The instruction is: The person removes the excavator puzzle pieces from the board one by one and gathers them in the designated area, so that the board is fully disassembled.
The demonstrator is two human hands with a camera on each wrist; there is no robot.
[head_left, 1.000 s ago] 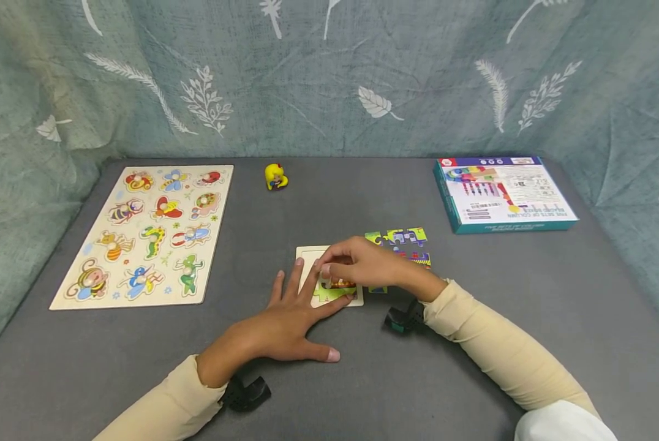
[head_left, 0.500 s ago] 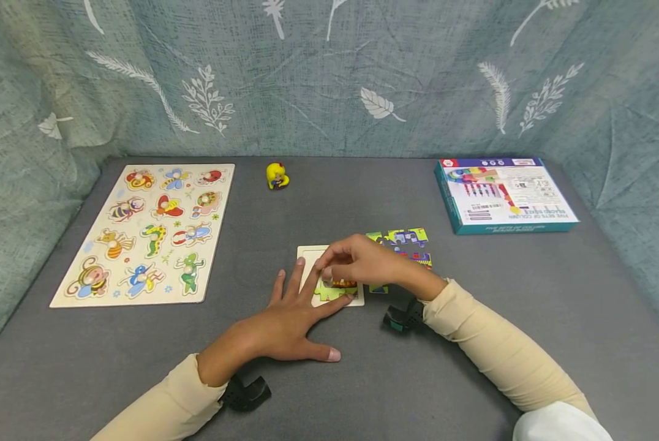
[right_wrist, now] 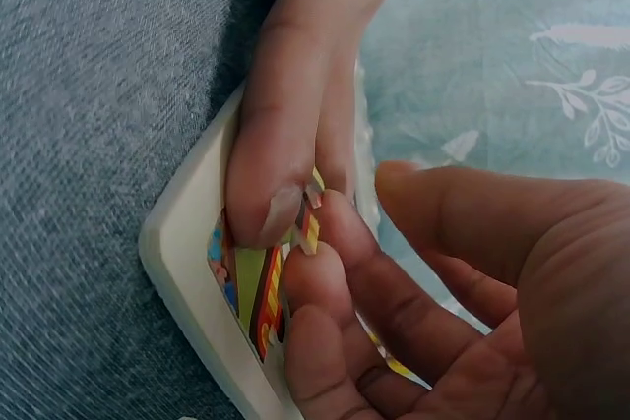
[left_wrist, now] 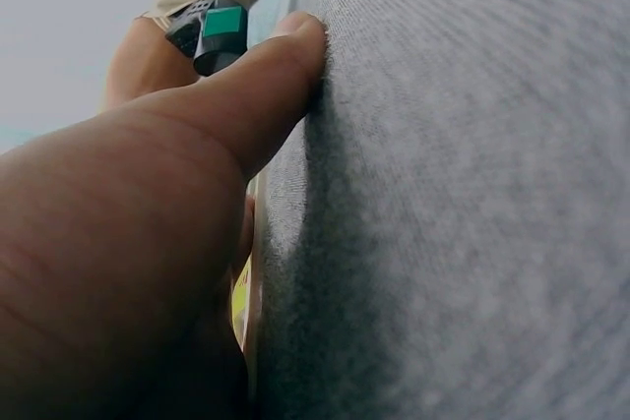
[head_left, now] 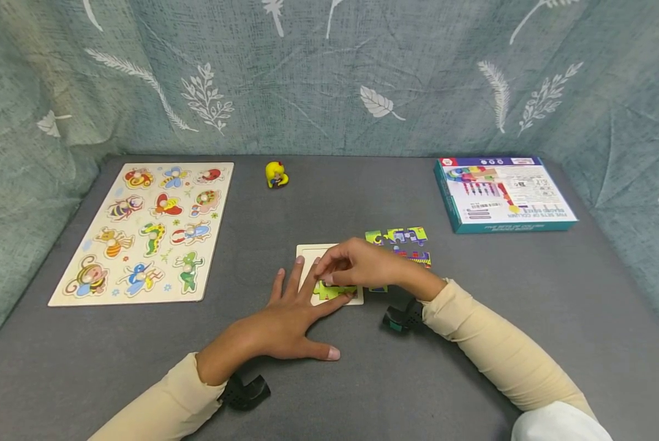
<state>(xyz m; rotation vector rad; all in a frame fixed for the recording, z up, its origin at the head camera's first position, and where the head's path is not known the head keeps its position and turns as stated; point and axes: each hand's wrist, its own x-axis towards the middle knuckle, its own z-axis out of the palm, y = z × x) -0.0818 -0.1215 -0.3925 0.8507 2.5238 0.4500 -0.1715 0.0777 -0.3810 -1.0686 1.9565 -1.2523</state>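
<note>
A small jigsaw puzzle in a pale wooden frame (head_left: pixel 308 252) lies at mid-table, mostly covered by both hands. My left hand (head_left: pixel 288 318) lies spread, its straight fingers across the frame and its thumb out on the cloth. Over the frame is my right hand (head_left: pixel 362 263), fingers bent down. In the right wrist view, its fingertips (right_wrist: pixel 317 268) are at a tilted puzzle piece (right_wrist: pixel 309 228) with a yellow-and-red edge, beside a left fingertip; the right thumb (right_wrist: pixel 418 189) stands apart from it. Green pieces (head_left: pixel 335 291) show inside the frame's near part.
Several loose puzzle pieces (head_left: pixel 406 235) lie right of the frame, partly behind my right hand. An insect peg puzzle board (head_left: pixel 161 242) lies left. A yellow-haired figurine (head_left: pixel 276 175) stands at the back; a teal-edged box (head_left: pixel 506 196) lies back right, before a leaf-patterned curtain (head_left: pixel 329 79).
My right thumb and fingers have shifted slightly over the frame, so the reddish part of the picture seen earlier is covered. The left hand stays in place.
</note>
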